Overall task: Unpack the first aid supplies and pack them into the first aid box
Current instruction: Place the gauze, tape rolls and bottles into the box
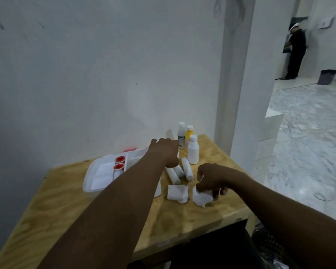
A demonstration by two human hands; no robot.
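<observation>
Hands: our left hand (164, 150) is stretched far out over the back of the box, palm down, fingers curled loosely, holding nothing we can see; our right hand (211, 178) is pinched shut on a gauze pack (201, 198) at the worktop's (66, 195) right front.
Box: open white box (97, 178) sits left of centre, two red-capped tape rolls (119, 163) already in a middle slot.
Key relation: box lies left of the gauze in our right hand; we'd carry it leftward, under or behind the left forearm.
Nearer hand: right for gauze; left for bottles (188, 143), just beyond its fingertips.
Rolls: three bandage rolls (179, 171) between the hands, long axes running away from us, slightly fanned.
Second gauze (177, 193): just beside the held one, box-side.
Risk: crossing arms, we judge.
</observation>
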